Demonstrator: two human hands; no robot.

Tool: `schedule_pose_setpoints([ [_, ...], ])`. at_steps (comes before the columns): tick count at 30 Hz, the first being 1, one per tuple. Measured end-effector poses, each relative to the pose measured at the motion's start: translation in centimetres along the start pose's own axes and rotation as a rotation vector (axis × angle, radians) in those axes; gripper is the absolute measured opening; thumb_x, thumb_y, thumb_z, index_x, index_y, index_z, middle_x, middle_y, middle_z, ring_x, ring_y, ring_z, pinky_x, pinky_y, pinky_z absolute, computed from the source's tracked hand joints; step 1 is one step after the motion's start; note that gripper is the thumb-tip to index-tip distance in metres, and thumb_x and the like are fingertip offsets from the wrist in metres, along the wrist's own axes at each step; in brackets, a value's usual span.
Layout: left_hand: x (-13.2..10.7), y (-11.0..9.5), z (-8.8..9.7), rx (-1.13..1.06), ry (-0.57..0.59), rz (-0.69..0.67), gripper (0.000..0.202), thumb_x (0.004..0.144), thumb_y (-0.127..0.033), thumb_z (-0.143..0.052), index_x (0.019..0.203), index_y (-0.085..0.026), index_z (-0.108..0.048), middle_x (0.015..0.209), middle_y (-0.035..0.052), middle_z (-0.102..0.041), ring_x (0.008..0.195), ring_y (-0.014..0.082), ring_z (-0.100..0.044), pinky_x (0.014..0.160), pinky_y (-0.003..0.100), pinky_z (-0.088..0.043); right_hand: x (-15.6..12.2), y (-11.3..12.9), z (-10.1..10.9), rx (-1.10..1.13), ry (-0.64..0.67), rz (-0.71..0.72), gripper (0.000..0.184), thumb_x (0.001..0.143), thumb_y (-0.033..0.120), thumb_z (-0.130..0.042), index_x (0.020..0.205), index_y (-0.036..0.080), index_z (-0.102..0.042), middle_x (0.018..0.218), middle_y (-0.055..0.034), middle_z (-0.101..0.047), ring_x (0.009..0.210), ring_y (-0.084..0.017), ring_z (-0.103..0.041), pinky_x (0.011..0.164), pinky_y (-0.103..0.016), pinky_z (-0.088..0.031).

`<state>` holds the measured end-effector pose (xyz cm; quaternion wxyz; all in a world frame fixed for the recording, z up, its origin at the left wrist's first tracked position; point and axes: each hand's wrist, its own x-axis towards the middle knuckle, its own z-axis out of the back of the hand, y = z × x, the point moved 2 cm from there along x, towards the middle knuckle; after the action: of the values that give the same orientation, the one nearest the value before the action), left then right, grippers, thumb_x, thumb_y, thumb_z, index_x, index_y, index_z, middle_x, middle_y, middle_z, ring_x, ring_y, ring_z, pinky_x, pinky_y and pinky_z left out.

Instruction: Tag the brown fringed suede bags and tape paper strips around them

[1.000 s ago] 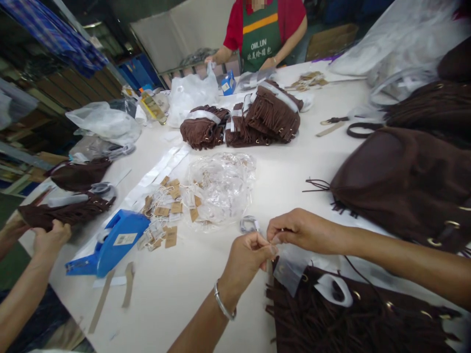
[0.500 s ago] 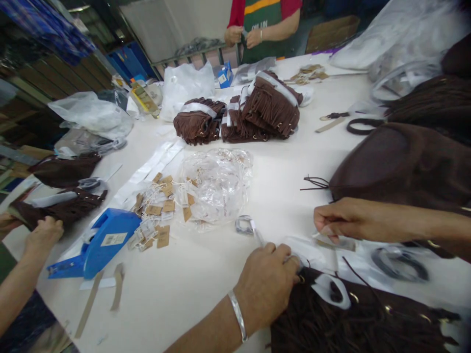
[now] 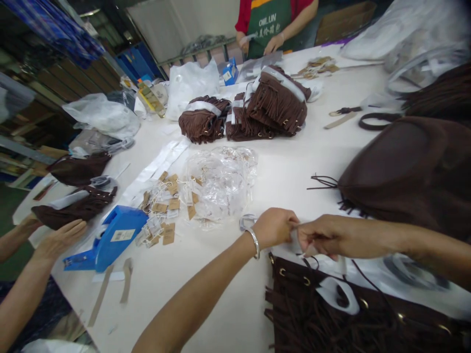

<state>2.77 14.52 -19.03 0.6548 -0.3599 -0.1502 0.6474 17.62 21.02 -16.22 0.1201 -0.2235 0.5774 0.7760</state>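
My left hand (image 3: pixel 275 226), with a silver bangle on the wrist, is closed in a fist just above the top edge of a brown fringed bag (image 3: pixel 331 314) lying in front of me. My right hand (image 3: pixel 319 236) meets it from the right, fingers pinched on a thin pale strip between the two hands. Both hands hover over the bag's eyelet edge and a clear plastic sheet (image 3: pixel 368 274). What the left fist holds is hidden.
A pile of clear bags (image 3: pixel 221 184) and tan paper tags (image 3: pixel 165 206) lies ahead, beside a blue tape dispenser (image 3: pixel 114 238). Stacked fringed bags (image 3: pixel 257 113) sit further back. A large brown bag (image 3: pixel 408 171) lies right. Another person's hands (image 3: pixel 59 238) work at left; a person in a green apron (image 3: pixel 268 24) stands opposite.
My left hand rose off the bag edge and moved up and right. My right hand came left to meet it, and both now pinch together.
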Motion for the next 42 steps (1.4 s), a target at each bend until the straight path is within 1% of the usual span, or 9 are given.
schedule_pose_setpoints([
  [3,-1.7,0.2,0.6,-0.213,-0.325,0.089,0.026,0.092,-0.017,-0.046,0.103,-0.020,-0.069,0.083,0.0031,-0.072,0.082,0.0140,-0.068,0.074,0.023,-0.052,2.6,-0.8,-1.6,0.098,-0.066,0.079,0.013,0.083,0.023,-0.050,0.092,0.018,-0.059,0.072,0.0024,-0.053,0.060,-0.011,-0.052,0.058,-0.022,-0.041],
  [5,-5.2,0.6,0.6,-0.403,-0.610,0.188,0.023,0.095,-0.024,-0.046,0.104,-0.021,-0.067,0.081,0.0026,-0.070,0.080,0.0135,-0.067,0.073,0.023,-0.052,4.1,-1.4,-2.5,0.065,-0.094,0.109,0.012,0.082,0.021,-0.051,0.090,0.018,-0.059,0.074,0.0022,-0.055,0.064,-0.012,-0.052,0.059,-0.022,-0.040],
  [7,-9.2,1.4,-0.3,-0.474,-0.735,0.345,0.024,0.097,-0.036,-0.047,0.101,-0.021,-0.064,0.071,-0.0009,-0.065,0.063,0.0107,-0.062,0.061,0.020,-0.049,5.0,-1.8,-3.0,-0.014,-0.133,0.123,0.011,0.082,0.020,-0.051,0.088,0.018,-0.061,0.075,0.0018,-0.057,0.069,-0.013,-0.052,0.061,-0.022,-0.038],
  [11,-13.6,3.5,-3.6,-0.771,-0.584,0.615,0.040,0.093,-0.057,-0.045,0.087,-0.018,-0.056,0.064,-0.0027,-0.059,0.039,0.0074,-0.048,0.036,0.018,-0.033,5.4,-2.0,-3.2,-0.043,-0.173,0.131,0.011,0.084,0.019,-0.052,0.088,0.019,-0.062,0.075,0.0021,-0.058,0.072,-0.013,-0.051,0.063,-0.022,-0.037],
  [14,-13.2,4.2,-5.3,-0.945,-0.452,0.685,0.051,0.089,-0.067,-0.042,0.091,-0.018,-0.054,0.060,-0.0023,-0.059,0.033,0.0086,-0.045,0.029,0.018,-0.026,5.2,-1.9,-3.1,-0.089,-0.188,0.169,0.013,0.083,0.016,-0.051,0.088,0.020,-0.062,0.077,0.0019,-0.060,0.074,-0.014,-0.053,0.066,-0.022,-0.038],
  [17,-11.7,3.6,-5.3,-0.877,-0.371,0.650,0.049,0.087,-0.066,-0.047,0.084,-0.018,-0.054,0.052,-0.0034,-0.056,0.030,0.0068,-0.039,0.029,0.017,-0.024,5.1,-2.0,-3.1,-0.150,-0.187,0.195,0.014,0.084,0.014,-0.051,0.088,0.020,-0.062,0.078,0.0020,-0.062,0.074,-0.014,-0.055,0.067,-0.023,-0.038],
  [21,-10.1,2.9,-4.7,-0.790,-0.406,0.677,0.033,0.083,-0.051,-0.059,0.078,-0.019,-0.054,0.042,-0.0081,-0.047,0.027,0.0052,-0.032,0.029,0.017,-0.020,5.3,-2.2,-3.2,-0.160,-0.205,0.238,0.014,0.085,0.014,-0.050,0.089,0.021,-0.062,0.080,0.0020,-0.064,0.074,-0.014,-0.056,0.068,-0.023,-0.038],
  [26,-9.4,3.4,-5.1,-0.868,-0.440,0.699,0.020,0.080,-0.038,-0.059,0.075,-0.020,-0.052,0.041,-0.0096,-0.043,0.028,0.0061,-0.029,0.028,0.018,-0.022,5.4,-2.5,-3.7,-0.173,-0.247,0.270,0.014,0.088,0.015,-0.049,0.088,0.021,-0.062,0.079,0.0020,-0.063,0.073,-0.014,-0.056,0.067,-0.023,-0.037],
  [42,-9.7,3.5,-5.2,-0.914,-0.487,0.661,0.022,0.080,-0.038,-0.059,0.072,-0.019,-0.052,0.044,-0.0090,-0.042,0.031,0.0053,-0.030,0.028,0.017,-0.024,5.1,-2.2,-4.5,-0.228,-0.330,0.269,0.017,0.087,0.013,-0.046,0.089,0.022,-0.060,0.081,0.0010,-0.065,0.074,-0.015,-0.057,0.068,-0.025,-0.038],
])
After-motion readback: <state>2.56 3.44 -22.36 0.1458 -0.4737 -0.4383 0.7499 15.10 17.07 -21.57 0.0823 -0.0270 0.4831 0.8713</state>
